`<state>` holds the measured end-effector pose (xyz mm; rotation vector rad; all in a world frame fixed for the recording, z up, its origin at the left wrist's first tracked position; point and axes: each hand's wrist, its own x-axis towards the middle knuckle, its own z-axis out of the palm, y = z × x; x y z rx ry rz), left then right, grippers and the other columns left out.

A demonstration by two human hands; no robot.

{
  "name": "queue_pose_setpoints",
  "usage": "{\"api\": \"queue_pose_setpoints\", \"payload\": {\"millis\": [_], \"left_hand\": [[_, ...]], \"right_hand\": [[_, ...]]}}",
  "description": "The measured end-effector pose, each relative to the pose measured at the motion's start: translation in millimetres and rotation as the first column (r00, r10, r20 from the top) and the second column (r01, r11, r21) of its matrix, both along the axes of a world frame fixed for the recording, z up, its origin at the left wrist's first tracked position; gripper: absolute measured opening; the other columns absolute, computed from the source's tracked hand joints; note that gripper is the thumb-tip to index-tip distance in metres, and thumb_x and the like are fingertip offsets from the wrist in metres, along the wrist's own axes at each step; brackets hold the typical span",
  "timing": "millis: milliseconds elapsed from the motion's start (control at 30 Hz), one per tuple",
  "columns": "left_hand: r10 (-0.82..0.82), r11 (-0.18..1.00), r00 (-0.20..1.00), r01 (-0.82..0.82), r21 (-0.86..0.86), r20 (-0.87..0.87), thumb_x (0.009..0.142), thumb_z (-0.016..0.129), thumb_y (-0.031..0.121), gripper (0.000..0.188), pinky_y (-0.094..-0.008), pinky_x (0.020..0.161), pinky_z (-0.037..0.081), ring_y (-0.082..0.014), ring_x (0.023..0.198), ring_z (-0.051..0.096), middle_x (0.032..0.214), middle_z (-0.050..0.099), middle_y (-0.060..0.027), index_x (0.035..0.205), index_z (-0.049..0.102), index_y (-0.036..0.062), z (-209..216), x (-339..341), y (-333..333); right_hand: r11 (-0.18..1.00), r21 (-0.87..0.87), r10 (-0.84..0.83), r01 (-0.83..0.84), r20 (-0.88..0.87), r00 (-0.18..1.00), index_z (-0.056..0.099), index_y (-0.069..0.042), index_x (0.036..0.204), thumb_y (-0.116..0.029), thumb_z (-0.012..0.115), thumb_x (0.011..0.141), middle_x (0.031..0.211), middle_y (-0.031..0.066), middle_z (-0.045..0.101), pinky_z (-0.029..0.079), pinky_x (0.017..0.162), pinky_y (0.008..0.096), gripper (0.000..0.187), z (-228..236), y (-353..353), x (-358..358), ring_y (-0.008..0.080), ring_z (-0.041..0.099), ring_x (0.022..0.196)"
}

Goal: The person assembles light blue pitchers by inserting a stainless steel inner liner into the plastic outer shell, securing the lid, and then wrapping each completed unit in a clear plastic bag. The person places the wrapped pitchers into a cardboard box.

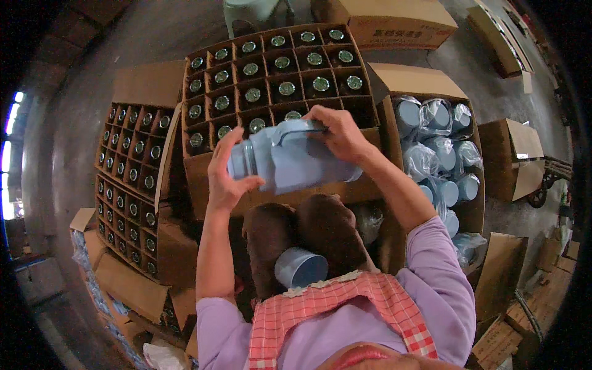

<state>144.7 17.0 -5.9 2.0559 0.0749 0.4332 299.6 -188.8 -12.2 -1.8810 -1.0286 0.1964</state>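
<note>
I hold a light blue plastic jug, flask-shaped with a side handle, tilted nearly onto its side above my knees. My left hand is closed around its narrower ringed neck, the thumb below. My right hand grips it near the handle, towards the wide end; some of its fingers are hidden behind the jug. A matching blue cup lies between my thighs, its opening facing up and right. Just beyond the jug stands a divided cardboard box of round, shiny glass pieces, one per cell.
On the right, an open carton holds several blue jugs, some in clear plastic bags. Stacked divided boxes of glass pieces stand at left. A green stool and a closed carton are at the back. Another carton sits far right beside a wheel.
</note>
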Motion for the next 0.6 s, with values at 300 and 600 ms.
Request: {"api": "queue_pose_setpoints", "payload": {"millis": [300,600], "left_hand": [[0.458,0.836,0.886,-0.401,-0.373,0.073,0.068,0.058,0.021,0.047,-0.0325,0.086,0.038,-0.0206,0.094,0.049,0.105,0.052,-0.0109,0.108,0.050,-0.0019,-24,-89,13],[0.700,0.467,0.704,-0.575,-0.672,-0.116,0.078,0.051,0.023,0.036,-0.0367,0.088,0.039,-0.0244,0.097,0.050,0.107,0.052,-0.0118,0.107,0.050,0.0006,-65,-114,43]], "right_hand": [[0.953,0.118,-0.176,0.279,-0.535,0.827,0.048,0.001,0.118,-0.036,0.063,0.074,0.120,0.0178,0.050,0.037,0.094,0.0333,0.060,-15,22,-8,0.0256,0.047,0.111],[0.941,0.313,0.168,0.128,-0.763,0.624,0.061,0.003,0.098,-0.013,0.057,0.076,0.099,0.0149,0.062,0.038,0.091,0.0361,0.027,-31,46,-30,0.0253,0.053,0.100]]}}
